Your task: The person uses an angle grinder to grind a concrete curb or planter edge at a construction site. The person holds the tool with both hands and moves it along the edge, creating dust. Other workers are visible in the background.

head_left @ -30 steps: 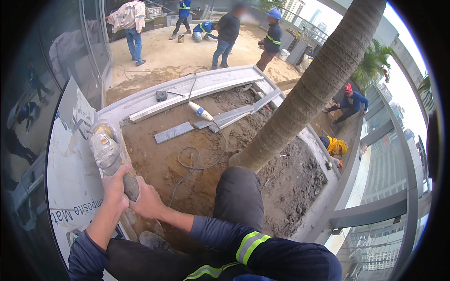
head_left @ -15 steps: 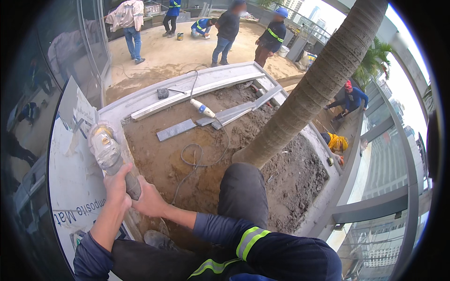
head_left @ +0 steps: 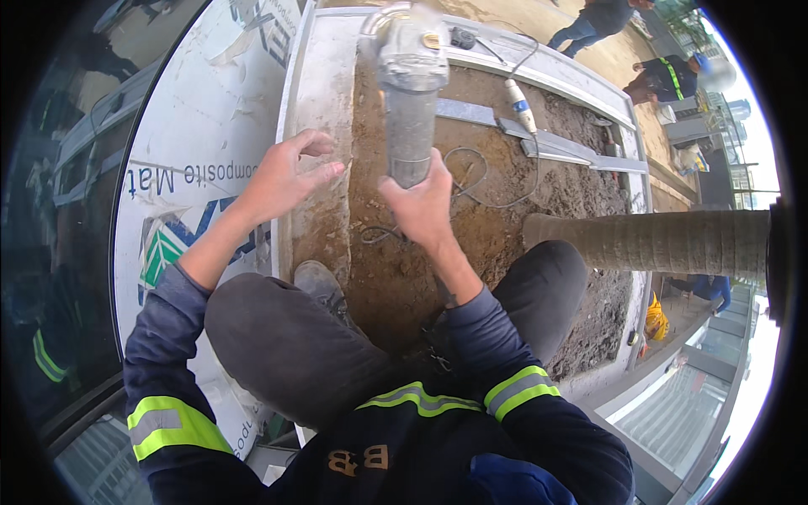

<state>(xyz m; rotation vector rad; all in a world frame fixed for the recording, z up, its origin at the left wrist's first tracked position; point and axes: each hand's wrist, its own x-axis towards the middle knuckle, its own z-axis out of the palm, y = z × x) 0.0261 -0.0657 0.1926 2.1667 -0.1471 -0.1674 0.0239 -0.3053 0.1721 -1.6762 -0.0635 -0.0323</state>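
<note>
An angle grinder (head_left: 410,109), grey and dusty, points away from me over the soil bed. My right hand (head_left: 421,198) is wrapped round the rear end of its body. The disc at its head is blurred, at the far end near the bed's border. My left hand (head_left: 290,177) is off the tool, held to its left above the pale concrete ledge (head_left: 324,109). Its fingers are curved and apart, with nothing in them.
Metal strips (head_left: 547,147), a white cable connector (head_left: 520,105) and a looping grey cable lie on the soil. A palm trunk (head_left: 665,244) rises at right. White printed panels (head_left: 202,126) cover the left side. A tape measure (head_left: 463,38) rests on the far border. Other people work beyond.
My left hand has let go of the grinder. The right hand still holds it and has lifted it off to the right. My view has turned and tilted down.
</note>
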